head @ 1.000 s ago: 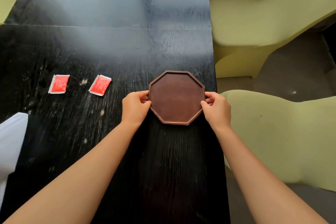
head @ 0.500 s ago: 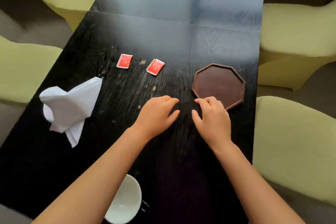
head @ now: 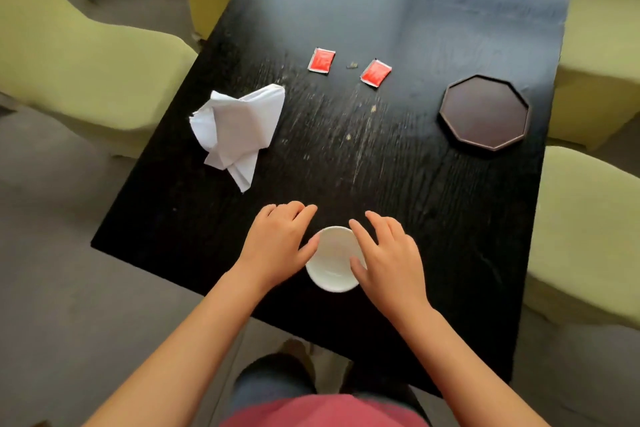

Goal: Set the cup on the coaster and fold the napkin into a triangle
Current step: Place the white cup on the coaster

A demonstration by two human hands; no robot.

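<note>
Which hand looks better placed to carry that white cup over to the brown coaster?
Probably the right hand: it already rests against the cup, and the coaster lies on its side of the table. The left hand flanks the cup's opposite side.

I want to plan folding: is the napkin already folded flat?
No. The napkin lies crumpled in a loose heap, with uneven creases and corners.

Both arms fwd; left hand (head: 278, 241) & right hand (head: 389, 258) side by side, palms down, fingers loosely spread.
</note>
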